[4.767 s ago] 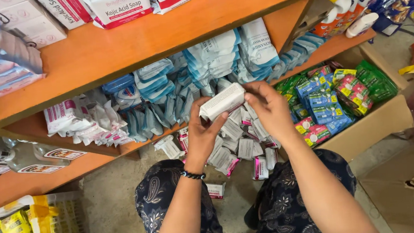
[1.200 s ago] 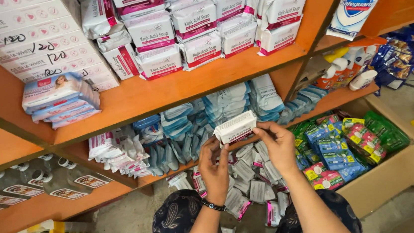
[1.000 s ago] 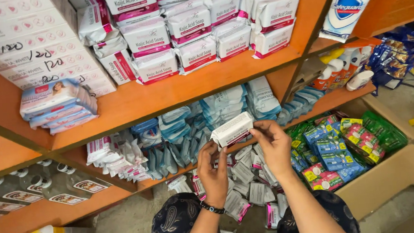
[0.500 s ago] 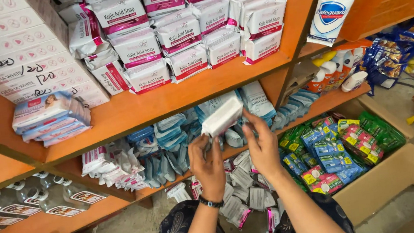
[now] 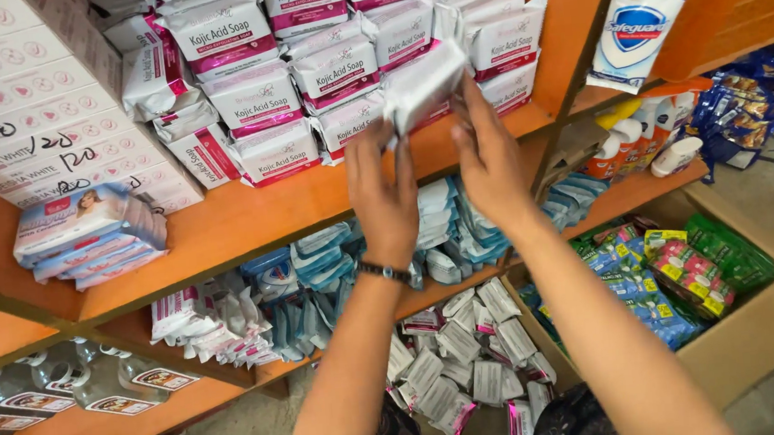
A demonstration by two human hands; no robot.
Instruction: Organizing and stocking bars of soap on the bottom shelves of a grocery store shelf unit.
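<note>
The soap packet (image 5: 424,85), white with a magenta band, sits pinched between my two hands at the front of the upper orange shelf (image 5: 247,222). My left hand (image 5: 385,199) closes its fingers on the packet's lower left end, and my right hand (image 5: 488,157) grips its right side, so both are clamped on it and it is not yet resting in the stack. Just behind and around it stands the row of matching soap packets (image 5: 300,76), piled several high and filling most of that shelf, so I judge the stocking well along, with this packet yet to be set down. Below my wrists, more loose soap packets (image 5: 464,369) lie in a heap on the floor, which looks like the stock left to shelve. Blue sachets (image 5: 317,270) fill the shelf under my forearms, and an open cardboard box (image 5: 752,339) stands at my right.
</note>
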